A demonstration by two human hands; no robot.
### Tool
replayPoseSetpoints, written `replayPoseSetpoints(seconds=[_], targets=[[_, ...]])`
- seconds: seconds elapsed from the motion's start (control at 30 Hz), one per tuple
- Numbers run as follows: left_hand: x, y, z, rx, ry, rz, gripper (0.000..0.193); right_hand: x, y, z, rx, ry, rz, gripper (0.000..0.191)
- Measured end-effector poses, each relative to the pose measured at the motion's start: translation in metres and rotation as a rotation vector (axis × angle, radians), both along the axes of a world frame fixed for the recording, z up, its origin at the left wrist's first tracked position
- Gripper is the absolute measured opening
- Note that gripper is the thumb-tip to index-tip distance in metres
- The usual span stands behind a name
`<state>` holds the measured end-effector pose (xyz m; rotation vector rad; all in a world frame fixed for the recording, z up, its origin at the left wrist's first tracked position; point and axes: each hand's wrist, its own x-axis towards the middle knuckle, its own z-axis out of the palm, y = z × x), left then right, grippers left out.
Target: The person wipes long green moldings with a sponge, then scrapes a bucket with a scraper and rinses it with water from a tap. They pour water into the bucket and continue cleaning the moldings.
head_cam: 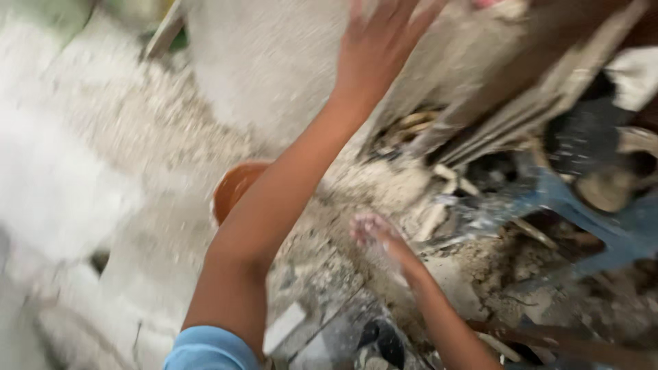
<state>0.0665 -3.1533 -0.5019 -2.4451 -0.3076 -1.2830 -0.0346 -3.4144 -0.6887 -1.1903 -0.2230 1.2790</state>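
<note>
My left hand (pixel 380 48) is raised with its fingers spread, against or close to a rough grey plastered column (pixel 274 68). The arm has a blue sleeve (pixel 209 351) at the shoulder. My right hand (pixel 373 231) is lower, coated in whitish dust, and hovers over rubble and grey debris (pixel 329 274) on the ground. Motion blur hides whether its fingers are curled around anything. An orange bowl (pixel 233 188) sits on the ground, partly hidden behind my left forearm.
A blue plastic chair (pixel 582 219) spattered with grey stands at the right. Wooden planks and boards (pixel 534 103) lean at the upper right. A pale rough wall or slab (pixel 55 178) fills the left. Broken bits and sticks (pixel 439 212) litter the ground.
</note>
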Motion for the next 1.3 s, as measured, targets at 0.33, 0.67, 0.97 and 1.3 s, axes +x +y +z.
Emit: replayPoseSetpoints(seconds=[0.33, 0.67, 0.97, 1.3], targets=[[-0.368, 0.085, -0.215, -1.504, 0.214, 0.671, 0.075, -0.046, 0.172, -0.018, -0.428, -0.697, 0.499, 0.072], [-0.421, 0.084, -0.197, -1.909, -0.073, 0.371, 0.036, -0.096, 0.233, 0.018, -0.265, -0.67, 0.27, 0.038], [-0.504, 0.102, -0.031, -2.078, -0.166, 0.243, 0.046, -0.101, 0.259, 0.213, -0.452, -0.937, 0.434, 0.043], [-0.567, 0.238, 0.371, -2.014, -0.456, 0.426, 0.032, -0.097, 0.44, 0.487, -0.141, -0.568, 0.279, 0.042]])
